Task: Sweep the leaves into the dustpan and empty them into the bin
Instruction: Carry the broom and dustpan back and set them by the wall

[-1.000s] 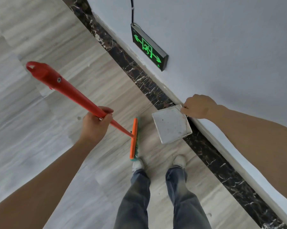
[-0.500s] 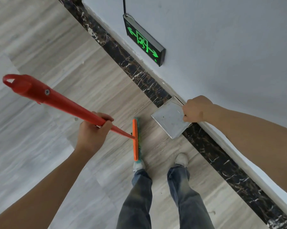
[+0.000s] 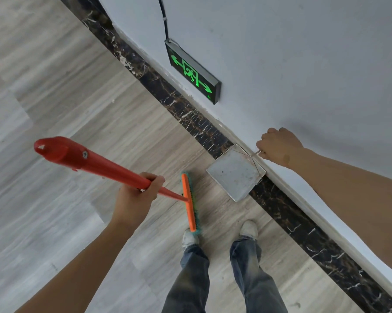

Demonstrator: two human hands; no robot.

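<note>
My left hand [image 3: 138, 192] grips the red handle of a broom [image 3: 93, 164]. Its orange head with green bristles [image 3: 189, 202] rests on the wood-look floor just in front of my left shoe. My right hand [image 3: 278, 146] is closed on the thin wire handle of a square grey metal dustpan [image 3: 234, 173], which hangs low beside the wall over the dark marble border. The pan's tray shows only a few specks. The broom head and the dustpan are apart by a short gap. No leaves and no bin are in view.
A white wall [image 3: 303, 64] runs diagonally on the right with a lit green exit sign [image 3: 191, 74] mounted low and a black cable above it. A dark marble strip [image 3: 190, 114] edges the floor. My legs and white shoes [image 3: 248, 229] stand below the dustpan.
The dustpan has shifted a little toward the wall and my right hand has moved out along its wire handle. The broom's handle has swung and its head stays on the floor by my left shoe.
</note>
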